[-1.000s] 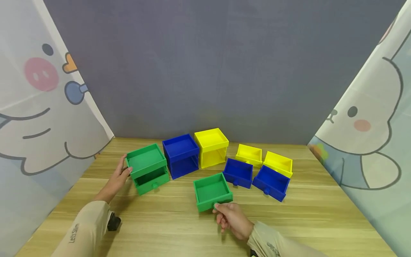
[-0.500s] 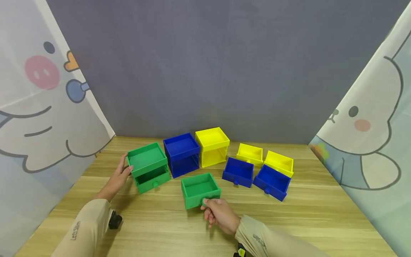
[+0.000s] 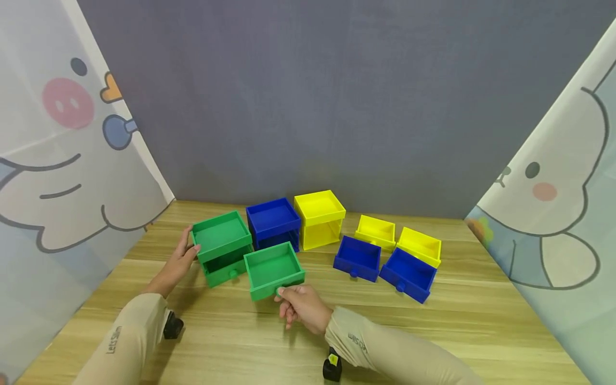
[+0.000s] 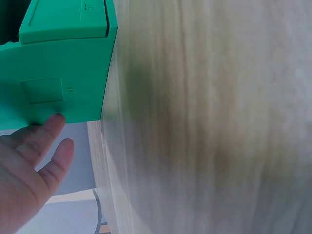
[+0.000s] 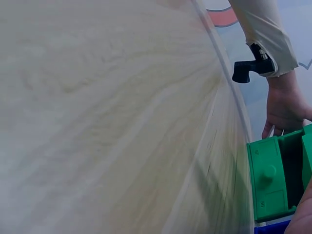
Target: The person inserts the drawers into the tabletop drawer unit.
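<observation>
A green cabinet frame (image 3: 221,235) stands at the left with a green drawer (image 3: 224,274) in its lower slot; its upper slot is a dark opening. My left hand (image 3: 175,263) touches the cabinet's left side, fingers extended, seen also in the left wrist view, where fingertips (image 4: 57,118) meet the green wall. With thumb and fingers my right hand (image 3: 304,308) pinches the round knob of a second green drawer (image 3: 272,267). This drawer is held above the table, just right of the cabinet's front, and overlaps the blue cabinet frame in the head view.
Behind stand a blue cabinet frame (image 3: 272,218) and a yellow cabinet frame (image 3: 320,206), both with open fronts. Two blue drawers (image 3: 357,256) and two yellow drawers (image 3: 375,230) lie on the wooden table (image 3: 462,321) to the right. A grey partition (image 3: 327,107) rises at the back.
My right hand has carried the green drawer leftward and somewhat up, from in front of the blue drawers to beside the green cabinet. The left hand stays at the cabinet's side.
</observation>
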A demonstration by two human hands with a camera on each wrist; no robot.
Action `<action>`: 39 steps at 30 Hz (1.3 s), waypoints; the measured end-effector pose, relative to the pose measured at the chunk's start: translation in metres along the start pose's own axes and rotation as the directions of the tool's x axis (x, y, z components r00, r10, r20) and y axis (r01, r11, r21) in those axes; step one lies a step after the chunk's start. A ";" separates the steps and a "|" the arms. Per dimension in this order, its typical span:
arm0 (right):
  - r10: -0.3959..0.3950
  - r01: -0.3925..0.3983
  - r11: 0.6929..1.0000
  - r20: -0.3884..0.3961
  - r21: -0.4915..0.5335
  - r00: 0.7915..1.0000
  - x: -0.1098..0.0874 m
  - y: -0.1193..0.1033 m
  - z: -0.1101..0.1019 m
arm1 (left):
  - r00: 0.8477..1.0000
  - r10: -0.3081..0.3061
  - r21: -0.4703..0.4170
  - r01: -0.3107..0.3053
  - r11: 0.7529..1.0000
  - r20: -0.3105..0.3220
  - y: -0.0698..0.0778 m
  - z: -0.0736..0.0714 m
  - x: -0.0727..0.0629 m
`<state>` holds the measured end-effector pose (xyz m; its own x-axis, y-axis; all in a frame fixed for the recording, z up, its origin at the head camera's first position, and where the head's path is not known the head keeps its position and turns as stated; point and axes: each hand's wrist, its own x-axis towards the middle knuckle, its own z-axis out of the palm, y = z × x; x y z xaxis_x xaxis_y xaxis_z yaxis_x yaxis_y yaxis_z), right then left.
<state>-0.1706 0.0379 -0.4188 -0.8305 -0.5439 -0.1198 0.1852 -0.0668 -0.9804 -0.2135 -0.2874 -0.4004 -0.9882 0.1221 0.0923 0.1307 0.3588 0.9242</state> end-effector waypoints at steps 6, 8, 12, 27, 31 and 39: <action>0.023 -0.023 1.000 -0.004 -0.002 1.000 0.011 0.006 0.010 | 1.000 -0.017 0.022 0.016 1.000 0.018 0.001 0.002 -0.001; 0.029 -0.029 1.000 0.006 -0.004 1.000 0.014 0.007 0.013 | 0.999 -0.023 0.025 0.023 0.999 0.022 0.002 0.002 -0.001; 0.013 -0.013 1.000 0.003 -0.027 1.000 0.020 0.007 0.021 | 1.000 -0.022 0.020 0.021 1.000 0.012 0.003 0.003 -0.001; 0.014 -0.016 0.997 -0.031 -0.076 0.999 0.036 0.007 0.046 | 1.000 -0.011 -0.019 0.010 1.000 -0.012 0.002 0.003 0.001; 0.009 -0.011 0.997 -0.027 -0.080 1.000 0.038 0.007 0.051 | 1.000 -0.009 -0.024 0.009 1.000 -0.005 0.001 0.003 0.001; 0.013 -0.018 0.997 -0.066 -0.077 0.998 0.042 0.006 0.060 | 1.000 0.002 -0.010 -0.002 1.000 -0.014 0.000 0.003 0.000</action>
<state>-0.1728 -0.0358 -0.4207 -0.8610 -0.4882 -0.1425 0.1593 0.0073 -0.9872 -0.2132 -0.2849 -0.4010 -0.9890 0.1097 0.0997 0.1322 0.3490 0.9278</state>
